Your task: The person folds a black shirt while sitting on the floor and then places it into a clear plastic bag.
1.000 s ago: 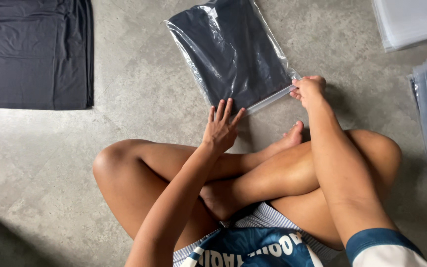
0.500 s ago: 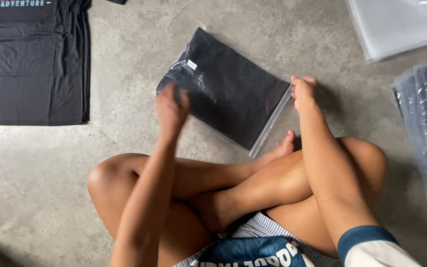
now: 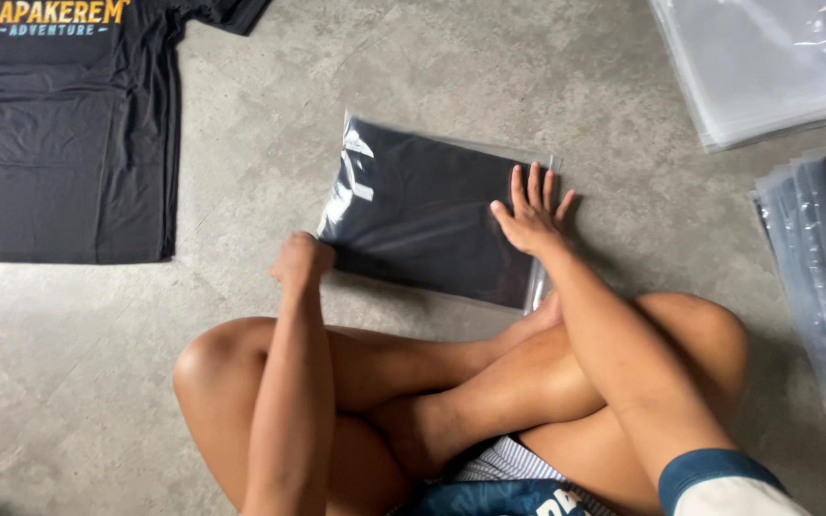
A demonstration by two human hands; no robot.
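A clear plastic bag with a folded black garment inside lies flat on the concrete floor in front of my crossed legs. My left hand is closed at the bag's near left corner, touching or pinching its edge. My right hand lies flat with fingers spread on the bag's right end, near the open flap.
A black T-shirt with coloured lettering is spread flat at the upper left. A stack of empty clear bags lies at the upper right. Several bagged black garments are piled at the right edge. My bare knees fill the foreground.
The bag has turned and slid left to lie squarely before me. My left hand moved down to its near left corner; my right hand went from gripping the flap to pressing flat.
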